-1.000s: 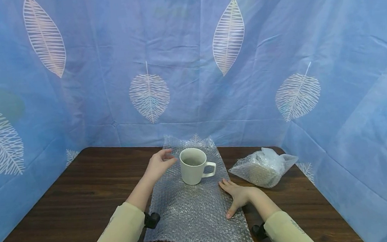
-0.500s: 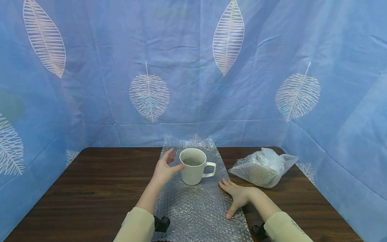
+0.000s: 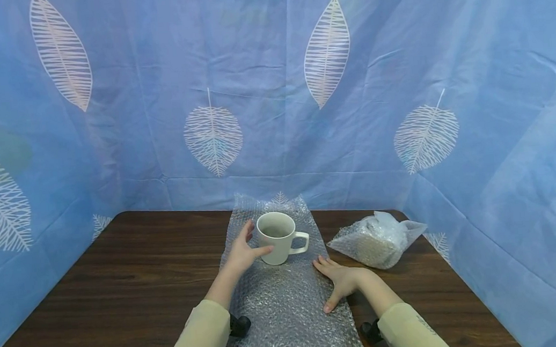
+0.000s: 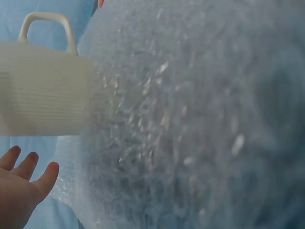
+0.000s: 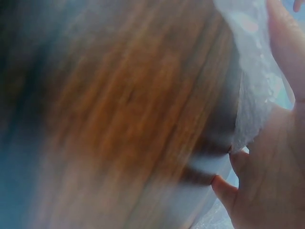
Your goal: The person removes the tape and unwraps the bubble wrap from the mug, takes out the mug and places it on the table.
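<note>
A white mug [image 3: 276, 243] stands upright on a long sheet of bubble wrap [image 3: 292, 307], its handle pointing right. My left hand [image 3: 243, 254] is at the mug's left side, fingers spread, its thumb in front of the mug's lower wall. In the left wrist view a gap shows between the fingertips [image 4: 47, 179] and the mug [image 4: 43, 90]; the thumb is out of that view. My right hand [image 3: 341, 281] rests spread on the wrap's right edge. The right wrist view shows that hand [image 5: 271, 176] with fingertips at the tabletop and wrap edge.
A bubble-wrapped bundle [image 3: 377, 242] lies at the right of the dark wooden table [image 3: 135, 280]. Blue leaf-patterned cloth [image 3: 264, 115] hangs behind and on both sides. The wrap's far end reaches the back edge of the table.
My left hand has moved right and towards me, its fingers spreading and its thumb coming in front of the mug. The mug, wrap and right hand have stayed in place.
</note>
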{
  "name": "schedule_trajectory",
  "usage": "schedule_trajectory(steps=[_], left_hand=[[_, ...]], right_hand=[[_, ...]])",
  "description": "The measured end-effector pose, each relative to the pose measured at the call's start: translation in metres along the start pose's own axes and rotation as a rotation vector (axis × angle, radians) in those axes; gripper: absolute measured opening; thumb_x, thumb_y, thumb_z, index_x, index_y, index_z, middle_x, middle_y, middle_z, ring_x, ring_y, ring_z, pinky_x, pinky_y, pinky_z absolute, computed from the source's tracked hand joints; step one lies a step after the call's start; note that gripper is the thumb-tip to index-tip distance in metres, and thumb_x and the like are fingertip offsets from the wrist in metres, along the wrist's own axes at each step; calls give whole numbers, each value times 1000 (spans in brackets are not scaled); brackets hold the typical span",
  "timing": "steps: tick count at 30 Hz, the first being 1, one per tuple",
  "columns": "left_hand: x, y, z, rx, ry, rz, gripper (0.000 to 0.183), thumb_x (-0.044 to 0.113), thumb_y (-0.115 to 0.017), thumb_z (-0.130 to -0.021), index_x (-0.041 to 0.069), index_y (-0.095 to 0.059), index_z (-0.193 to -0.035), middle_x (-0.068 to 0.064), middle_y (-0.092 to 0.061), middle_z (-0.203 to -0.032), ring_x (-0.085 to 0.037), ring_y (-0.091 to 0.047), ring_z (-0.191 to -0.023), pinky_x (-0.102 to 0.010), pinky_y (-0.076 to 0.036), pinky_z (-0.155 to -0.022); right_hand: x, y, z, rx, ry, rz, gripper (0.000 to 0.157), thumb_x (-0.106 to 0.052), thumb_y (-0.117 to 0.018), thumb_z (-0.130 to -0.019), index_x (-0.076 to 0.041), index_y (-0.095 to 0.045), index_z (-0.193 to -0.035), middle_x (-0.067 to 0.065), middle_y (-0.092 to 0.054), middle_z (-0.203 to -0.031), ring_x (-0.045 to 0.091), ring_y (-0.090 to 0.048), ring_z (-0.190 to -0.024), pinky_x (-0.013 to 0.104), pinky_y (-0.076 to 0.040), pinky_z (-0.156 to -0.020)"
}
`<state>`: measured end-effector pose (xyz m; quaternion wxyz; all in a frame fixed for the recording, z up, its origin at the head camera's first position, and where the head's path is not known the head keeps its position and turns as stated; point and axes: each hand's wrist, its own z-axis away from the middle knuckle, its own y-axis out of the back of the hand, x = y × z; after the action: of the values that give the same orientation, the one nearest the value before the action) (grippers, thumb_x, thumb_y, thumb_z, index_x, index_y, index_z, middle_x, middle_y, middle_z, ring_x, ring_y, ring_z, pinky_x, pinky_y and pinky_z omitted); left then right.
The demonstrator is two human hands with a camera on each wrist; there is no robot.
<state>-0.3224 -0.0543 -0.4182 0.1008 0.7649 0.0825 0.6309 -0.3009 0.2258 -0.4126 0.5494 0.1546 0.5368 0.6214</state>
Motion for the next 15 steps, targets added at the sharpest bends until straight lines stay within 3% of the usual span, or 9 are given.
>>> schedule_trajectory(steps=[15], left_hand=[[-1,-20,-3,45,-13,55,108,18,-85,-73,6,-14,-154,-20,-27,-152,-40,-25,-138,-59,-26,-105]], right_hand=[[7,0,-1,-22,36,19,121,-52,-83,-67,-5,-13,-154,20,-3,-158,41,-2,-142,65,-17,-106]])
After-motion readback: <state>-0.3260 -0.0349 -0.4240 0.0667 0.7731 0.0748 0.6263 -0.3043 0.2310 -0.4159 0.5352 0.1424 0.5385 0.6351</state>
